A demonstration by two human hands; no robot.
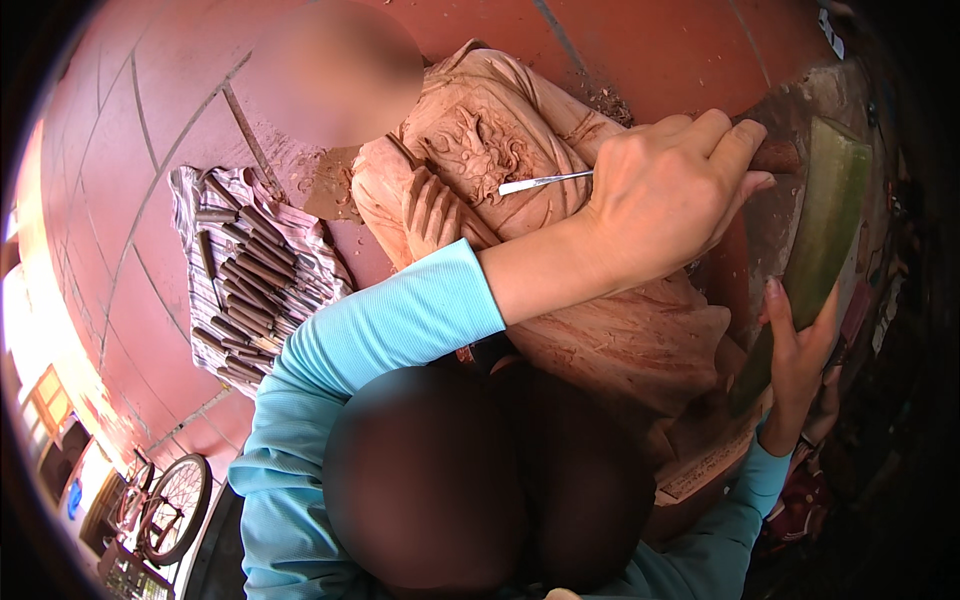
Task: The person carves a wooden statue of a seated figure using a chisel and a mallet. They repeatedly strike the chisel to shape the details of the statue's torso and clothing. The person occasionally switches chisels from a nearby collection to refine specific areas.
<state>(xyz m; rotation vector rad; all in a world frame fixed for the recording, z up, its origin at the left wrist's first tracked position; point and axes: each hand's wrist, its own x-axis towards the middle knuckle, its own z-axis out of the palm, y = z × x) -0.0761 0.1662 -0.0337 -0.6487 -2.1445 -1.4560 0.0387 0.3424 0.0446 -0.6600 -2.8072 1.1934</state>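
Note:
A carved wooden figure [570, 340] in a draped robe lies across the middle, with a curling relief on its chest and a carved hand below that. Its head end is blurred. From the left, my arm in a light blue sleeve reaches across the figure. My left hand [665, 185] is closed round a chisel [545, 183], whose thin pale blade points left at the relief. The chisel's brown handle sticks out past my fingers. My right hand [795, 350] grips a long green club [825, 215]. Its upper part is beside the handle's butt; whether they touch, I cannot tell.
Left of the figure, several dark-handled carving tools [255, 275] lie on a striped cloth [190, 190] on the red tiled floor [150, 240]. Wood chips [610, 103] are scattered near the figure. A bicycle [180, 505] stands at lower left. Dark blurred shapes cover the lower middle.

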